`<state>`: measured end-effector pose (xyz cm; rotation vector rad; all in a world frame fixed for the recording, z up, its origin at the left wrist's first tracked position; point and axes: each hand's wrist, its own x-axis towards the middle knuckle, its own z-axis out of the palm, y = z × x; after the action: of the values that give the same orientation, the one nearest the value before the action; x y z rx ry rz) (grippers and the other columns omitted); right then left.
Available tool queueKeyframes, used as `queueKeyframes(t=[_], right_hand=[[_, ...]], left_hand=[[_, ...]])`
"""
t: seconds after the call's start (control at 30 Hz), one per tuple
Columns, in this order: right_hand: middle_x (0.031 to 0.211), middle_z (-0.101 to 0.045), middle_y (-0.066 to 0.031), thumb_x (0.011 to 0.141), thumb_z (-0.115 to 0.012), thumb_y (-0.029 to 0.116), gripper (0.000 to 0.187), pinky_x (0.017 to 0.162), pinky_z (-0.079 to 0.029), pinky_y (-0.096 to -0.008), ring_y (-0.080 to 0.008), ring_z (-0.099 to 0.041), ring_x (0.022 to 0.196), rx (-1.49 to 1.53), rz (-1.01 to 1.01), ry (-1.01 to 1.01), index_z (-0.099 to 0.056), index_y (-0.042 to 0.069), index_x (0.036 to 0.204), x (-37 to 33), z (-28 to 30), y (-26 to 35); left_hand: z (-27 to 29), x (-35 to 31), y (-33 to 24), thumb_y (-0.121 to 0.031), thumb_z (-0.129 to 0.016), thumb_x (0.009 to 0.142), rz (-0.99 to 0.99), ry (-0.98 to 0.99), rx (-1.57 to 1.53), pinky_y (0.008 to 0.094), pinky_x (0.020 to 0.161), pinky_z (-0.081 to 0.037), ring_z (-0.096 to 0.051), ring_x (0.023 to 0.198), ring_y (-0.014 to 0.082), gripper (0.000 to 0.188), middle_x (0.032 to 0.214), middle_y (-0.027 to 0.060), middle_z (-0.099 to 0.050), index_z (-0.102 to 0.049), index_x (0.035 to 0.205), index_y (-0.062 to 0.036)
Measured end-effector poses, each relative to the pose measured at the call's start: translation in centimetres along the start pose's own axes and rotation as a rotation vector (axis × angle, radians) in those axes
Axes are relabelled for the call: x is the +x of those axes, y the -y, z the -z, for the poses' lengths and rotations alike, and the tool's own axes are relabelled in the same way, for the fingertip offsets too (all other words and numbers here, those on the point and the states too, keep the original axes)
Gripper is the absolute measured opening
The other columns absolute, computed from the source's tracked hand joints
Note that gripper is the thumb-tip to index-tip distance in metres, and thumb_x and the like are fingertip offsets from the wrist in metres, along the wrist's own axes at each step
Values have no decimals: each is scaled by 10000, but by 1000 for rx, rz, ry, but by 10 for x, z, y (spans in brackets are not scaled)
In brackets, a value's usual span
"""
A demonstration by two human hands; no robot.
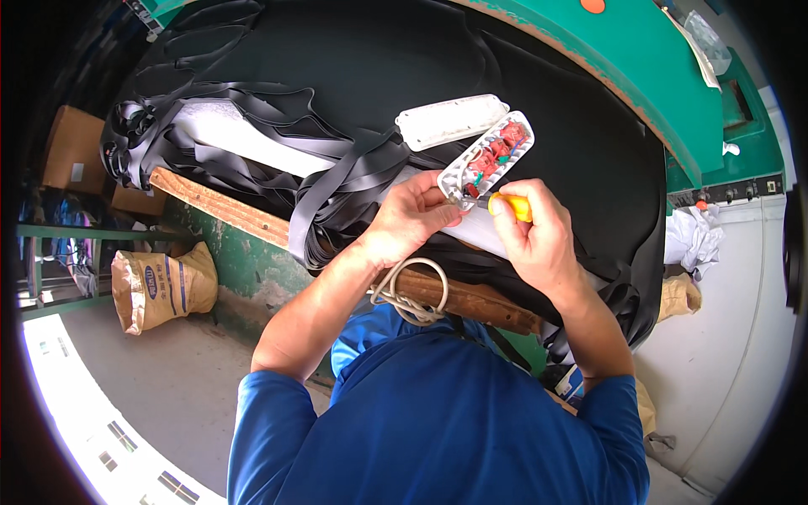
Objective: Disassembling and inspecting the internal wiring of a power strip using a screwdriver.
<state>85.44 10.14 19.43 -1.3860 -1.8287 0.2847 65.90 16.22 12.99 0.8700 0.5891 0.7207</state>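
In front of me a long white plastic housing (515,153), like an opened power strip, shows red parts and thin coloured wires inside. My left hand (406,217) is closed at its near end, thumb and fingers pinching there; whether they grip the housing's edge or a small part is hard to make out. My right hand (539,231) is wrapped round the yellow handle of a screwdriver (515,208), its shaft pointing left toward the same end. Beyond my left hand lies the other white half of the housing (450,120). A coiled beige cable (412,293) hangs below my left wrist.
Black sheet material (379,50) covers the green machine's bed. Loose black strips (337,177) pile up at left beside a wooden rail (219,210). A green machine beam (623,59) arches across the far right. A brown paper sack (164,286) stands on the floor at left.
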Motion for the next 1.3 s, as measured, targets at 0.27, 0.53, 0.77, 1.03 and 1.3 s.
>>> queueKeyframes(t=[0.27,0.53,0.77,1.03,1.3], right_hand=[[893,-605,-122,895,-744,81,225,574,-520,-402,-291,-657,690,-157,190,134,-586,41,1050,4,8,13],[972,-566,-129,942,-690,131,188,627,-530,-433,-326,-659,801,-255,225,310,-591,48,1079,14,15,23],[812,-604,-158,951,-701,173,253,558,-521,-435,-347,-659,660,-319,85,340,-565,4,1081,15,16,23],[947,-569,-157,907,-720,131,248,682,-528,-435,-326,-649,782,-247,306,544,-597,5,1082,36,26,22],[885,-562,-143,914,-716,152,232,701,-536,-428,-321,-639,832,-391,-9,523,-573,14,1035,34,19,33]], left_hand=[[7,1,3,-41,-637,1006,-1,61,-29,348,1023,-548,-670,1148,202,413,1248,132,-677,-521,1394,36],[7,2,12,-123,-541,1076,-13,20,-17,346,1024,-561,-671,1146,210,354,1282,138,-644,-523,1390,38],[4,3,11,-167,-528,1088,1,-27,24,341,990,-578,-682,1109,196,314,1218,122,-670,-565,1324,36],[6,2,14,-183,-538,1087,0,-29,-54,333,972,-585,-692,1066,177,307,1189,122,-680,-582,1298,35],[7,1,13,-171,-548,1082,-34,-1,-76,317,978,-585,-692,1043,168,288,1161,114,-688,-602,1268,43]])
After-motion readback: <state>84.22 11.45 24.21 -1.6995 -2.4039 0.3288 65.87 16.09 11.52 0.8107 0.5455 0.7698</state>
